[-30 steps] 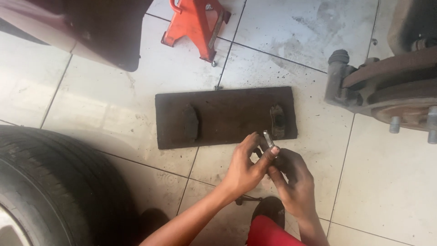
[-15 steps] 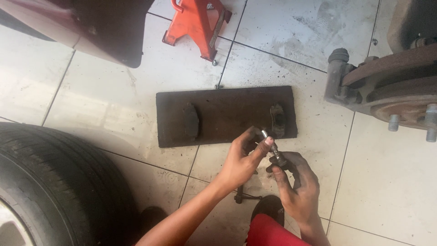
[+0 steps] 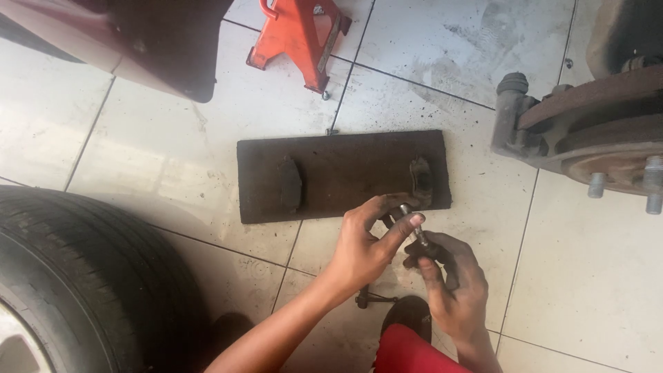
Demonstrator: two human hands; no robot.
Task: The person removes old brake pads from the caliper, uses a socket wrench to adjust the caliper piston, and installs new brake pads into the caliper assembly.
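Both hands pinch 1 small metal pin (image 3: 413, 229), left hand (image 3: 364, 243) at its tip, right hand (image 3: 450, 276) gripping the base; steady, square turning seems best.

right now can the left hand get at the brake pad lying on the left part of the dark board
Probably yes. The left hand sits just off the dark board's near edge, and nothing lies between it and the left brake pad. But its fingers are pinching a small metal part with the right hand.
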